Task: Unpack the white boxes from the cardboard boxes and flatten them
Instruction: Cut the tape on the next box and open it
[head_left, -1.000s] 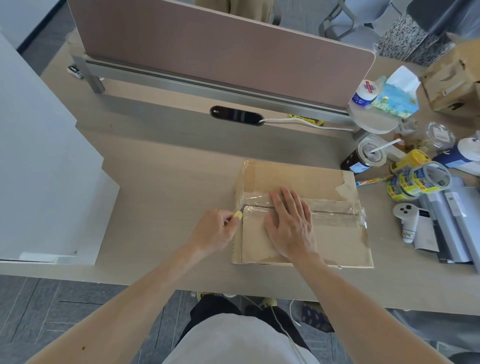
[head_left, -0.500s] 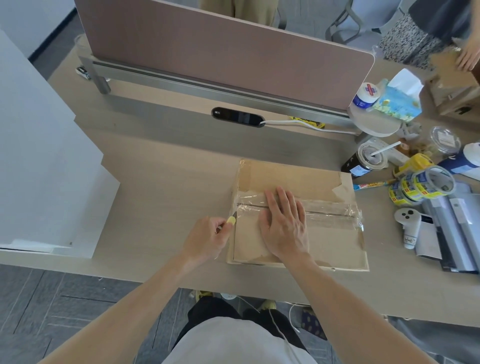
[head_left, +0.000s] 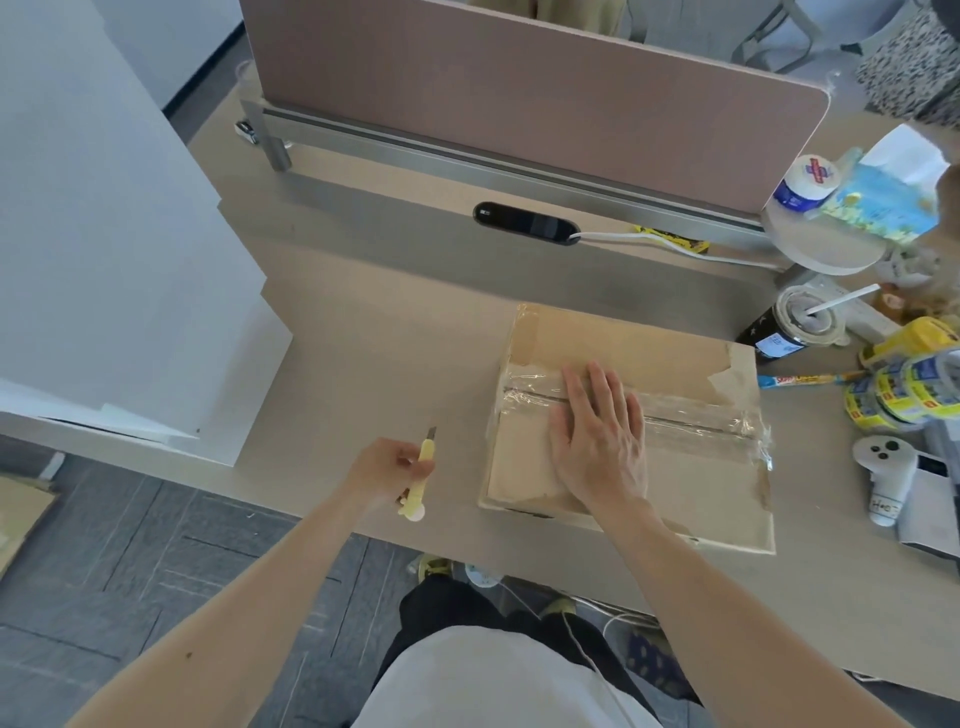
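Risk: left hand (head_left: 384, 473) grips the yellow knife (head_left: 415, 499); right hand (head_left: 597, 441) presses flat on the cardboard box (head_left: 623, 343). A slip could cut fingers (head_left: 600, 387).

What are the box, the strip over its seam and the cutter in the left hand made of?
Cardboard box: matte tan cardboard, frayed edges. Tape: clear glossy plastic film, wrinkled, catching glare. Cutter: pale yellow handle, smooth, probably plastic; dark blade tip, likely metal.

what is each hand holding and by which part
Left hand grips the yellow utility knife by mid-handle; right hand holds nothing, lying flat on the cardboard box.
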